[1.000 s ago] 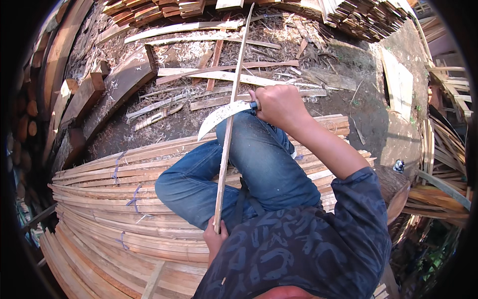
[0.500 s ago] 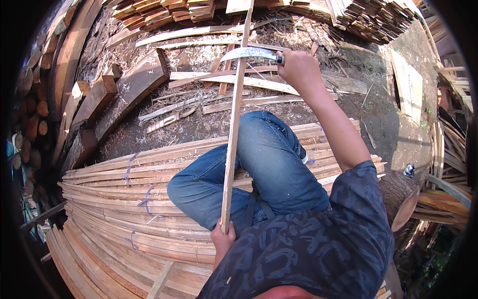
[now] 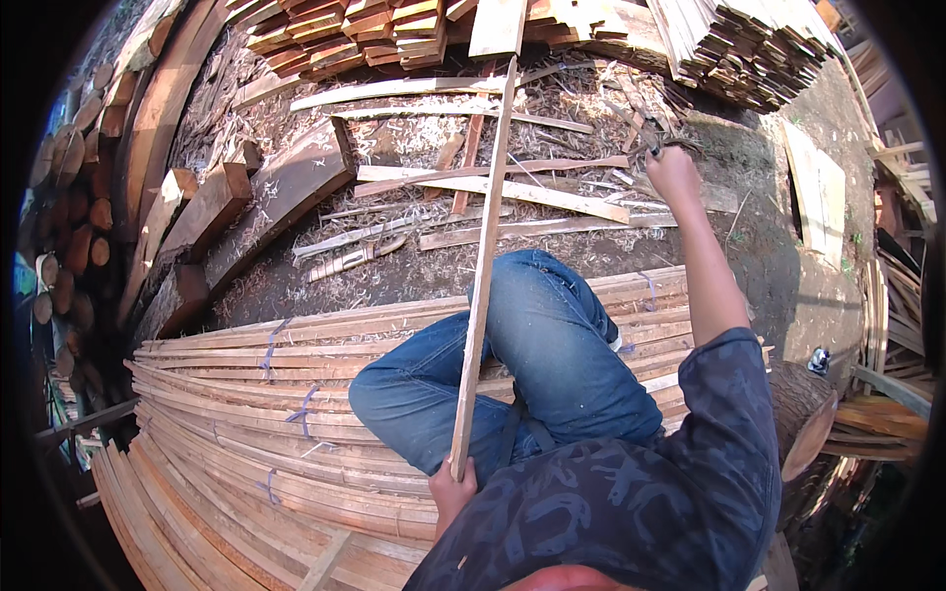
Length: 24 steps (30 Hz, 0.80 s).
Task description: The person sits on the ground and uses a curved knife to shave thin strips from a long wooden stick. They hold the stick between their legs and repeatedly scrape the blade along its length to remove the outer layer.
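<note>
My left hand (image 3: 453, 491) is closed around the near end of a long, narrow wooden strip (image 3: 482, 276). The strip runs away from me across my bent legs in jeans (image 3: 557, 335), and its far end lies by a pale board (image 3: 498, 28) at the back. Out to the right, my right hand (image 3: 674, 173) grips the dark handle of a curved-blade knife (image 3: 652, 138). Its blade points away from me and is hard to make out against the ground. Knife and strip are apart.
Bundles of wooden strips (image 3: 227, 394) tied with purple cord lie under me and to my left. Stacked boards (image 3: 394, 30) stand at the back, thick beams (image 3: 286, 187) at left, a log (image 3: 803, 419) at right. Loose slats (image 3: 532, 192) and shavings cover the ground ahead.
My right hand has swung the knife off the strip, rightward and slightly nearer, turning its blade from leftward to away from me. The left hand still grips the strip. The whole view has shifted slightly.
</note>
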Available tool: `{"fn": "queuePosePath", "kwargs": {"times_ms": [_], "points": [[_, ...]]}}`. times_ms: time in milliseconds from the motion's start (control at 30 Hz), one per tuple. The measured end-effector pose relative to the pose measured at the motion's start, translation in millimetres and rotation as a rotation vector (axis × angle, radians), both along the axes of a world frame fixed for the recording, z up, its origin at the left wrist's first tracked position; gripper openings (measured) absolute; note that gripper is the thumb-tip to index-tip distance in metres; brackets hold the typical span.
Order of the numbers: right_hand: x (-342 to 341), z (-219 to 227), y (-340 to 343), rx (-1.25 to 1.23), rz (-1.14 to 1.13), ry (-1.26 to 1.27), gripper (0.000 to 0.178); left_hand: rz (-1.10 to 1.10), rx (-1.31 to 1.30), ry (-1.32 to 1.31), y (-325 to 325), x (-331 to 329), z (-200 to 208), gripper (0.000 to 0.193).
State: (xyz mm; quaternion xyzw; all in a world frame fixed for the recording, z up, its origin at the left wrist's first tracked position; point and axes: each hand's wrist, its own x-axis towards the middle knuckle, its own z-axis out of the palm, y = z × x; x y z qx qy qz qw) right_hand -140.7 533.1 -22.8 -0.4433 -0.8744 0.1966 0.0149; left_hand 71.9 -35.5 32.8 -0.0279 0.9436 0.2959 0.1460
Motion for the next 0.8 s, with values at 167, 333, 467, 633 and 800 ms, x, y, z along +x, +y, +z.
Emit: {"fn": "queuePosePath", "kwargs": {"times_ms": [167,333,467,633,800], "points": [[143,-103,-156,-0.429,-0.076,0.327,0.043,0.001,0.018,-0.159,-6,-6,1,0.027],[109,-50,-151,-0.357,0.079,0.340,0.043,0.019,0.163,-0.263,-10,-2,1,0.028],[57,26,-132,-0.235,0.226,0.468,0.036,-0.063,0.156,-0.218,-4,-7,6,0.028],[44,72,-158,0.117,0.519,0.365,0.023,-0.076,0.212,-0.217,-5,-6,5,0.028],[17,60,-152,0.258,0.626,0.434,0.028,-0.108,0.217,-0.237,-3,-11,10,0.029]]}}
